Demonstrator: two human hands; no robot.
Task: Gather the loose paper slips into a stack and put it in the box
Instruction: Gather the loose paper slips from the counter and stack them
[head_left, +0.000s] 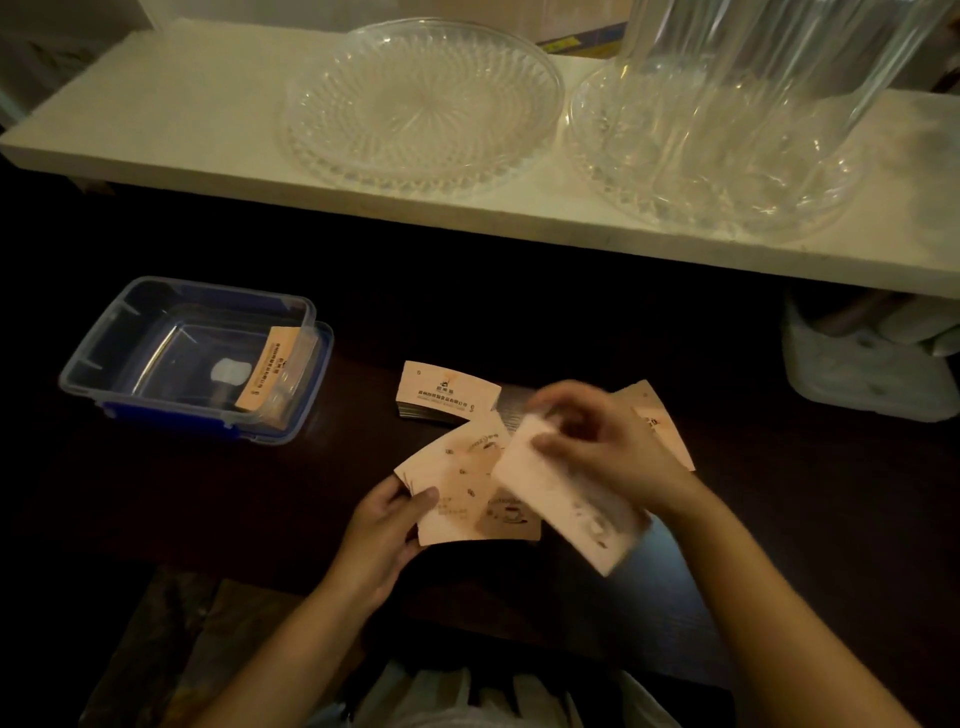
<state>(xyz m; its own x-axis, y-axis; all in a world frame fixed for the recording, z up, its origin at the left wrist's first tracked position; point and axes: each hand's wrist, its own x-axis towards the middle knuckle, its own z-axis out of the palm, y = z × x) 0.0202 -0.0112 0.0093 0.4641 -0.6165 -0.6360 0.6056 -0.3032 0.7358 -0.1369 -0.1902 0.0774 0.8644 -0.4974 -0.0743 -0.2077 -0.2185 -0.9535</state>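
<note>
The left hand (387, 525) pinches a fanned stack (462, 493) right of the box (192, 358); the right hand (597, 447), blurred, seemingly grips one slip (566, 509). Uneven edges could let slips slide onto the surface (156, 493).

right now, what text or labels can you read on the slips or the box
Nothing reads clearly enough to quote.
Slip stack on the table: a logo and lines of print, too small and blurred.
Slip in the clear plastic box: a line of print along its length, unreadable.
Slips in the left hand: small printed marks and drawings, blurred.
Slip in the right hand: motion-blurred.
Box: a white sticker, no legible text.
</note>
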